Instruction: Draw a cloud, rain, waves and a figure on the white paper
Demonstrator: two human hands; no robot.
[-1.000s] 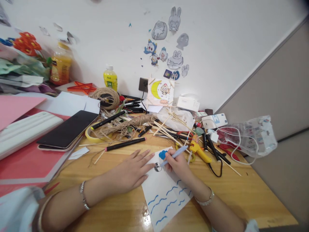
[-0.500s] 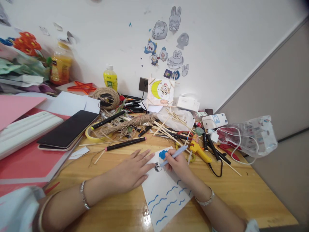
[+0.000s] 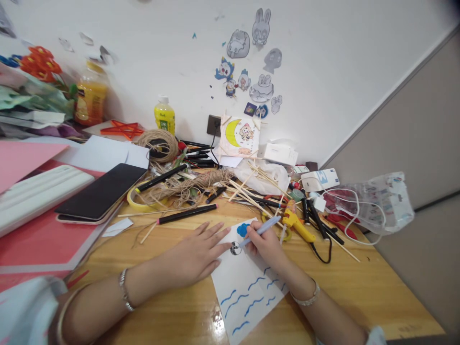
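Observation:
A white sheet of paper [image 3: 240, 287] with blue wavy lines and a blue blob lies on the wooden table [image 3: 359, 287]. My left hand [image 3: 194, 254] lies flat with fingers spread, pressing the paper's left edge. My right hand [image 3: 264, 244] is closed round a light blue pen [image 3: 264, 226], its tip down on the paper at a small round drawing [image 3: 235, 247] beside my left fingertips.
Black markers [image 3: 187, 213], twine [image 3: 187, 184], wooden sticks [image 3: 251, 189], a yellow glue gun [image 3: 296, 225] and a plastic bag [image 3: 373, 201] crowd the far side. A black phone [image 3: 102, 191] on a red folder [image 3: 39, 244] lies left. Bottles [image 3: 164, 115] stand by the wall.

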